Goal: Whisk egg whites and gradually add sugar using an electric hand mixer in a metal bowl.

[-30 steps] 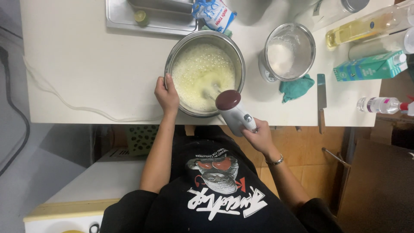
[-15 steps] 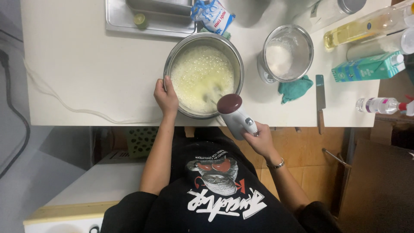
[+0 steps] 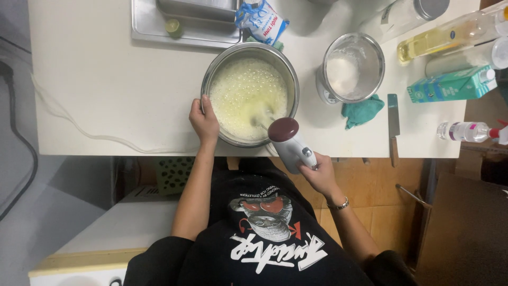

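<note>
A large steel mixing bowl (image 3: 211,74) of pale, frothy yellow batter (image 3: 241,90) stands on the white table. My left hand (image 3: 203,122) grips the bowl's near left rim. My right hand (image 3: 315,172) holds a white hand mixer (image 3: 290,144) with a dark red end. Its beaters dip into the batter at the near right side of the bowl and look blurred.
A smaller steel bowl (image 3: 365,47) with white powder sits to the right, a teal cloth (image 3: 361,112) and a knife (image 3: 393,127) near it. A green carton (image 3: 450,86), oil bottle (image 3: 444,39), spray bottle (image 3: 465,131), metal tray (image 3: 143,24) and white cord (image 3: 79,127) also lie on the table.
The mixer has shifted slightly within the near right part of the bowl. My left hand stays on the rim.
</note>
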